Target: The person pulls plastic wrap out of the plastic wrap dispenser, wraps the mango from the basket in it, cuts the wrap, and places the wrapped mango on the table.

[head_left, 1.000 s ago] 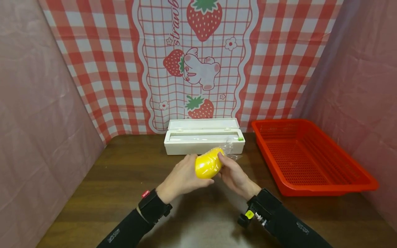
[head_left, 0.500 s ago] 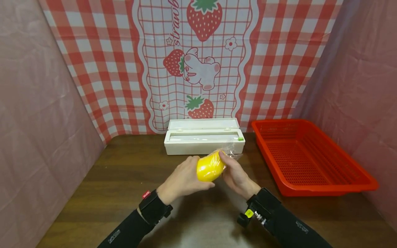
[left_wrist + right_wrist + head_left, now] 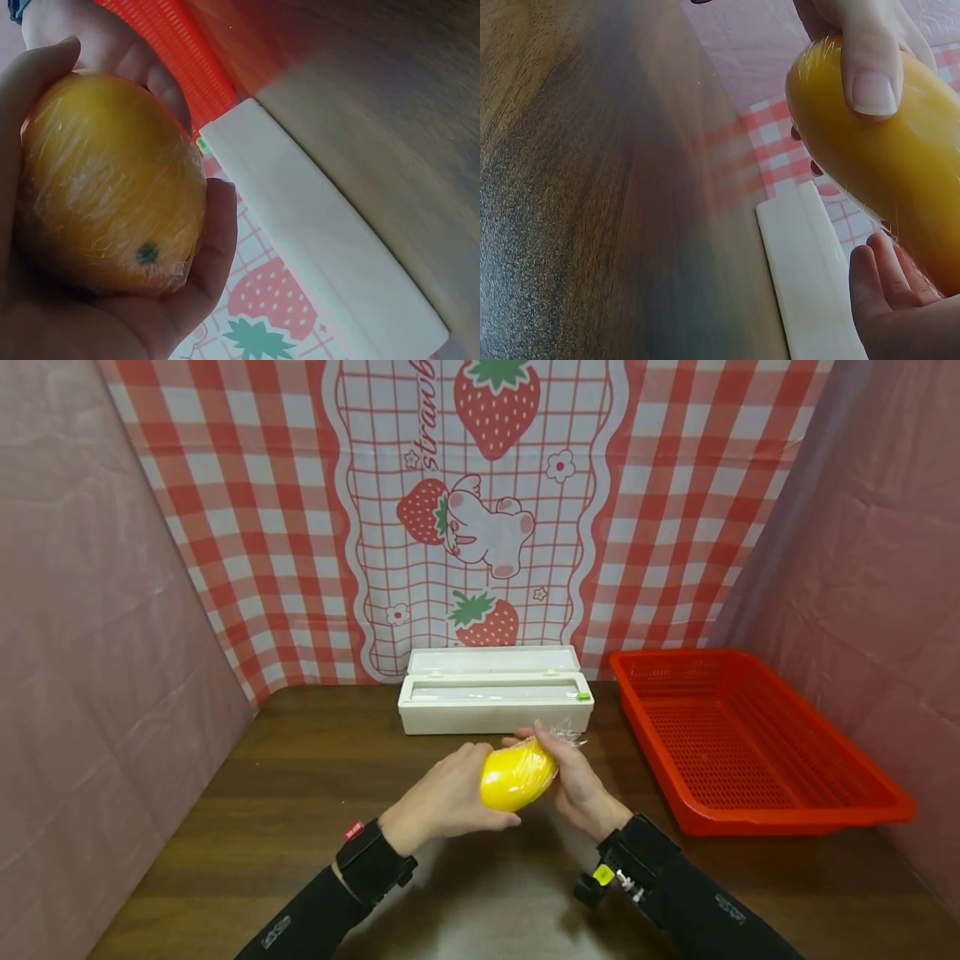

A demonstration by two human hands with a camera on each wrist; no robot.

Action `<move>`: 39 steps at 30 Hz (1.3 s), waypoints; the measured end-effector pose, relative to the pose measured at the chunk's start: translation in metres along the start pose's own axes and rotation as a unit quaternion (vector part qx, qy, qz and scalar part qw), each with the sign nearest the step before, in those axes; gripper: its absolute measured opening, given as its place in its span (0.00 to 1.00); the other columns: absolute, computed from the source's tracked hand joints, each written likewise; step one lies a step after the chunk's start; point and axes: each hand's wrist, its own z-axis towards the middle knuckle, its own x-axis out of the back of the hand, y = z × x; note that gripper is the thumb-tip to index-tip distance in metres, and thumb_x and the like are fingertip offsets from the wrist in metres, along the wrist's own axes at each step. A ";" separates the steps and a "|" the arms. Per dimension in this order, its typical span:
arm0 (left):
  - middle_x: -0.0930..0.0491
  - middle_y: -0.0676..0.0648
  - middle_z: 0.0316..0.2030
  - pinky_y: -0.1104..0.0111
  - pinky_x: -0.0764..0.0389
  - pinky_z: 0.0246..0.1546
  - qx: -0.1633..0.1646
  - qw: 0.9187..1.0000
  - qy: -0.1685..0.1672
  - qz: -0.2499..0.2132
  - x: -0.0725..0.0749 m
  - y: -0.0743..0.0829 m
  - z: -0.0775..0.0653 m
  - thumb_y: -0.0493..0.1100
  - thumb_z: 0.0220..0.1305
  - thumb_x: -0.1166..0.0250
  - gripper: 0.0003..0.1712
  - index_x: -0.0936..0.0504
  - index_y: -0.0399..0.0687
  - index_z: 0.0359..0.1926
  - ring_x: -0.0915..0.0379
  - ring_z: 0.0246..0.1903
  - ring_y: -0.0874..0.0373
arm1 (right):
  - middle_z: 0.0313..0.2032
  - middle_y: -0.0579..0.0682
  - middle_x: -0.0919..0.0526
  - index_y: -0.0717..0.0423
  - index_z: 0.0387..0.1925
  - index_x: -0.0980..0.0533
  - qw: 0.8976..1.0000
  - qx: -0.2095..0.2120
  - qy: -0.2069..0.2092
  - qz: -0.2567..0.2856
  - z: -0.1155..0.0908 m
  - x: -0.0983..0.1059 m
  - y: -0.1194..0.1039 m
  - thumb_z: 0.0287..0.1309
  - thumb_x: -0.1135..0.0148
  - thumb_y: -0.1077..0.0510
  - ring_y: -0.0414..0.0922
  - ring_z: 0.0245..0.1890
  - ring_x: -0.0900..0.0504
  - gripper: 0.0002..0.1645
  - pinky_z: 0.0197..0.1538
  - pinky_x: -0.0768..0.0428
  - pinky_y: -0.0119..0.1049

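Observation:
A yellow mango (image 3: 516, 775) in clear cling film hangs above the table between both hands. My left hand (image 3: 442, 802) grips its near left end, with the thumb underneath in the head view. My right hand (image 3: 576, 781) holds the far right end, its thumb along the film and fingertips showing behind the fruit. Loose film (image 3: 567, 733) sticks out past the right hand. In the left wrist view, wrinkled film covers the mango (image 3: 112, 187), around a dark spot at one end. Right-hand fingers (image 3: 889, 274) lie close beneath the fruit in the right wrist view.
Behind the hands stands a white cling film dispenser (image 3: 495, 718) with its lid raised and a green slider (image 3: 582, 697) at its right end. A red plastic basket (image 3: 787, 817) sits to the right on the wooden table (image 3: 300, 793). A checked strawberry cloth (image 3: 277, 527) hangs behind.
The mango has shifted slightly right and nearer the person. My right hand has turned around its far end, with fingers now showing behind it. The loose film looks smaller and more bunched.

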 end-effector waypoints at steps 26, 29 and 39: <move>0.26 0.52 0.44 0.68 0.22 0.42 -0.012 0.998 -0.046 0.030 0.006 0.001 -0.003 0.61 0.46 0.21 0.45 0.30 0.48 0.60 0.29 0.39 0.59 | 0.44 0.56 0.13 0.68 0.52 0.22 0.971 0.051 0.041 -0.231 0.001 0.001 0.002 0.74 0.49 0.36 0.52 0.36 0.16 0.37 0.40 0.18 0.35; 0.26 0.52 0.45 0.67 0.21 0.43 -0.014 0.998 -0.051 0.032 0.006 0.000 -0.003 0.61 0.46 0.21 0.45 0.30 0.48 0.61 0.29 0.40 0.59 | 0.43 0.56 0.13 0.65 0.50 0.21 0.958 0.067 0.052 -0.275 0.001 -0.001 0.002 0.74 0.48 0.37 0.51 0.34 0.17 0.33 0.39 0.17 0.35; 0.27 0.54 0.43 0.68 0.22 0.42 -0.030 0.997 -0.057 0.044 0.009 -0.001 -0.004 0.62 0.46 0.21 0.44 0.29 0.50 0.60 0.30 0.39 0.60 | 0.29 0.50 0.18 0.56 0.41 0.18 0.903 0.120 0.029 -0.411 -0.005 -0.003 -0.002 0.75 0.49 0.39 0.50 0.25 0.21 0.26 0.31 0.20 0.37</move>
